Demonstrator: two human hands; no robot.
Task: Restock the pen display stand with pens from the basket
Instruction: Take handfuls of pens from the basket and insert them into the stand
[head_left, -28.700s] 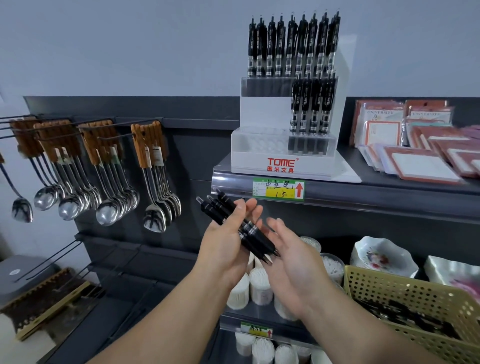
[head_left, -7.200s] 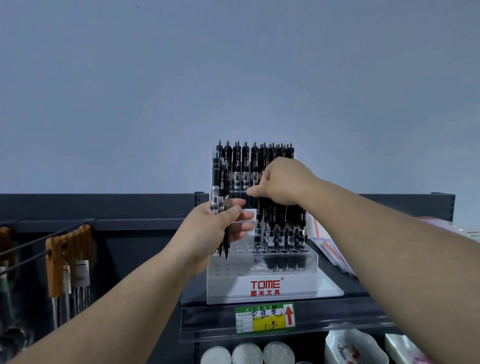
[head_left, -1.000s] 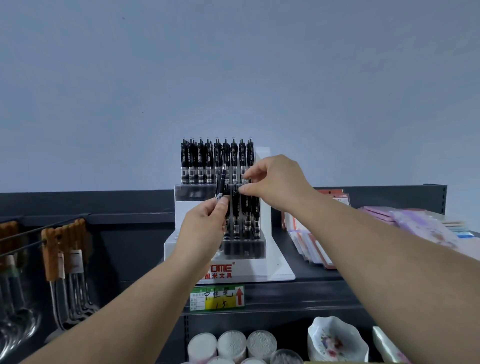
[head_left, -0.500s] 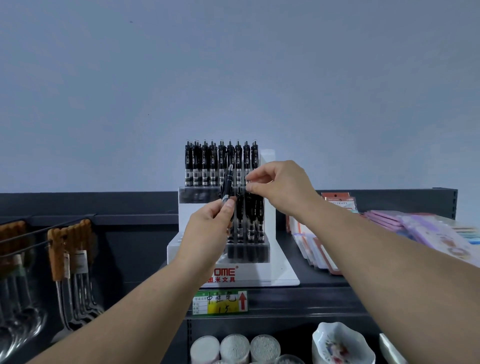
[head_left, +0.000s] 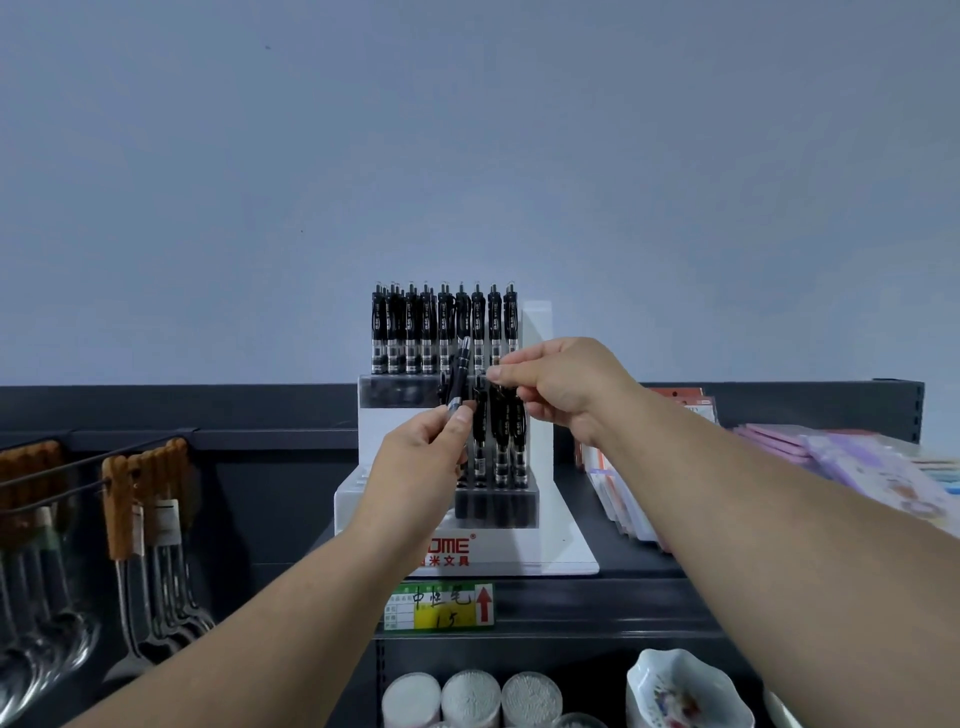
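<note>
The white tiered pen display stand (head_left: 548, 525) sits on the dark top shelf. Its top tier holds a full row of black pens (head_left: 441, 330); a few more stand in the right side of the middle tier. My left hand (head_left: 421, 467) pinches one loose black pen (head_left: 458, 376), tilted, tip end up, in front of the stand. My right hand (head_left: 558, 387) pinches the top of a pen (head_left: 501, 421) standing in the middle tier. The basket is out of view.
Wooden-handled spoons (head_left: 150, 525) hang on hooks at the left. Notebooks and stationery packs (head_left: 862, 467) lie on the shelf to the right. Below are cotton-swab tubs (head_left: 470, 699), a patterned dish (head_left: 685, 691) and a price tag (head_left: 439, 605).
Both hands stay at the middle tier with little motion over the last second. Earlier my left hand held a bundle of pens; now it holds a single one.
</note>
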